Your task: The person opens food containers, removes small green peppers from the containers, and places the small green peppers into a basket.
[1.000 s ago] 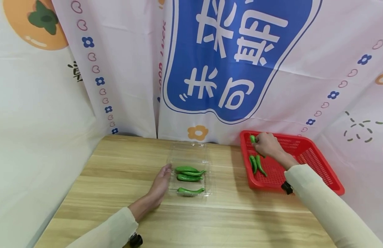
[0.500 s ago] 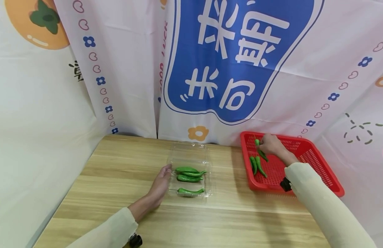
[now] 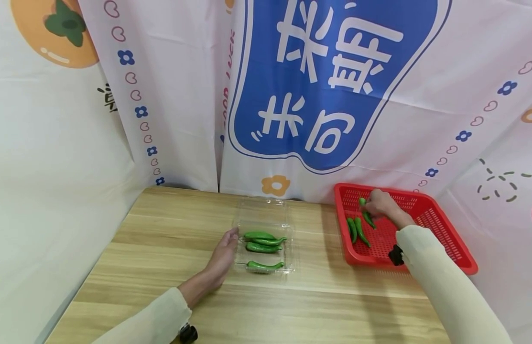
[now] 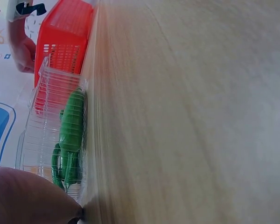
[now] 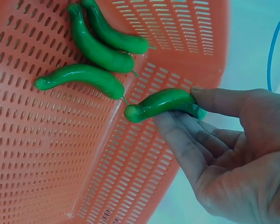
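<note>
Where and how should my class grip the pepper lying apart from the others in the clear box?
Probably pinch the lone pepper mid-body, across its width, from above: the clear box stands open, the pepper lies left to right, and a gap behind leaves finger room.

Pinched in the right hand point(image 5: 242, 154), the green pepper point(image 5: 159, 102) has a smooth, glossy skin; below that grip, the red basket point(image 3: 356, 257) is slotted plastic with a soft sheen. At the left hand point(image 3: 222, 251), the clear box point(image 4: 44, 126) is thin, shiny, ribbed plastic on a smooth wood-grain tabletop point(image 3: 162, 248). Beyond both hands hangs creased, faintly lustrous cloth point(image 3: 184, 95).
</note>
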Demonstrator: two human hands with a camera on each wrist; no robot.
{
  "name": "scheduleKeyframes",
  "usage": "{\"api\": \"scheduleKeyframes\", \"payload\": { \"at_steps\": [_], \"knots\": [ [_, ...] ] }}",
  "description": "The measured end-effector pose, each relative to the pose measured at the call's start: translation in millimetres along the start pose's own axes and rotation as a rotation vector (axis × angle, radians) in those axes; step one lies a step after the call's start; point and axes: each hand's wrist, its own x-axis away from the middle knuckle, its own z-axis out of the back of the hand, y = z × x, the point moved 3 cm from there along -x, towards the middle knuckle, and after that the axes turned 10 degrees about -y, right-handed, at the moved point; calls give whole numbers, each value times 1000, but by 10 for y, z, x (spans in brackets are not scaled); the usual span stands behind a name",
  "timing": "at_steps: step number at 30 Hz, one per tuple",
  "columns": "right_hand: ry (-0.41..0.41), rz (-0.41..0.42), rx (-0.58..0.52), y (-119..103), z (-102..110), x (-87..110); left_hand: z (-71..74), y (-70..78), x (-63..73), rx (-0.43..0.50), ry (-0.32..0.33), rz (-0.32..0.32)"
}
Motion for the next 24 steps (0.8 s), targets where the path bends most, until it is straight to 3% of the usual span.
{"api": "scheduleKeyframes", "payload": {
  "at_steps": [4,11,24],
  "knots": [
    [-5,-23,-22,35,-2,-17,0,-4,9,8,-2,-8],
    [-2,26,-42,111,-29,-37,-5,4,15,13,-10,-23],
    [-62,-37,-93,238,-113,-122,-7,-3,-2,14,-4,-19]
  ]
}}
